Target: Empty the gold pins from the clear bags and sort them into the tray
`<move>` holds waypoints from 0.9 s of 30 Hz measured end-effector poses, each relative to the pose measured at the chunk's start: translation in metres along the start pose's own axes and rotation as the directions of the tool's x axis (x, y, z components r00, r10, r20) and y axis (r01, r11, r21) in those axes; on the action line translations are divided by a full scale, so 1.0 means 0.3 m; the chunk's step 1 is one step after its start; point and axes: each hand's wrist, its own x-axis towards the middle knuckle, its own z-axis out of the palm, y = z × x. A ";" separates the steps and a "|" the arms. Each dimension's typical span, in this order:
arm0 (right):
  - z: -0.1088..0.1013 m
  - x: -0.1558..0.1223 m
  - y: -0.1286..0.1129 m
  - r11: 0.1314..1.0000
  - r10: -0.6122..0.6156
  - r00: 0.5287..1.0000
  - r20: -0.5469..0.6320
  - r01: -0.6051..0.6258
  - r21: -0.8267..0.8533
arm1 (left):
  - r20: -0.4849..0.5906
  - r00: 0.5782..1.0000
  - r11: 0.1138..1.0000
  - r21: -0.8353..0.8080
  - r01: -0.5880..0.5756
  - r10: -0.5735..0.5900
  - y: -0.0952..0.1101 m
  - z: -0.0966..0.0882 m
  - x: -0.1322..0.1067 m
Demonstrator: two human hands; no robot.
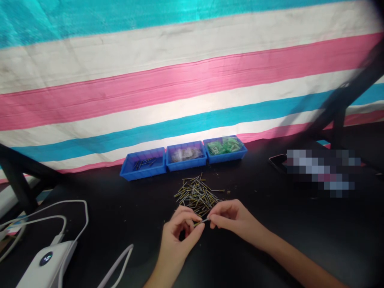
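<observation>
My left hand (183, 230) and my right hand (229, 218) meet near the front of the pile, both closed in a pinch. Between them is one thin metal pin (205, 221): the left fingertips grip its yellowish end and the right fingertips its silver end. Just beyond my hands lies a loose heap of similar pins (196, 194), silver with yellowish sections, pointing every way. Their exact kind is too small to make out.
Three blue bins stand in a row behind the heap: the left bin (144, 175) has a few dark pins, the middle bin (187, 164) clear bags, the right bin (228, 157) green bags. A white power bank (45, 266) with cables lies front left, a phone (277, 161) at right.
</observation>
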 end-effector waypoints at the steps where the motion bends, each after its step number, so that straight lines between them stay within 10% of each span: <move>1: 0.000 0.000 0.002 1.000 -0.002 1.000 -0.003 0.002 0.010 | 0.006 1.000 1.000 0.011 -0.002 0.002 0.001 0.001 0.001; 12: 0.002 -0.001 0.011 0.999 -0.039 0.999 -0.029 0.040 0.024 | 0.037 0.996 0.986 0.142 -0.086 0.081 0.008 0.008 -0.005; 27: 0.032 -0.017 -0.021 0.882 -0.286 0.956 -0.061 0.238 -0.408 | -0.006 0.988 0.956 0.252 -0.149 0.155 0.002 0.035 -0.014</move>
